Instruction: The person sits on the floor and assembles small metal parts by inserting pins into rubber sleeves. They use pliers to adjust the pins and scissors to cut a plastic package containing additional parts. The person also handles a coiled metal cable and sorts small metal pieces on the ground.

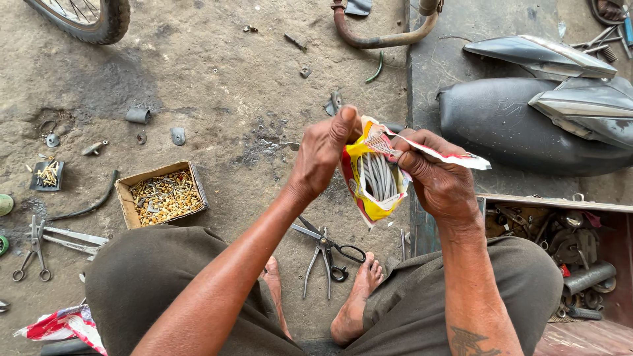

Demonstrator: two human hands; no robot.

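Both forearms rise from the knees: left hand [324, 153] and right hand [432, 173] pinch open a yellow packet [369, 178] (grey spokes inside) held above pliers [323, 254] on the ground.

Even, soft daylight, faint shadows, sharp focus, slight wide-angle edge stretch.
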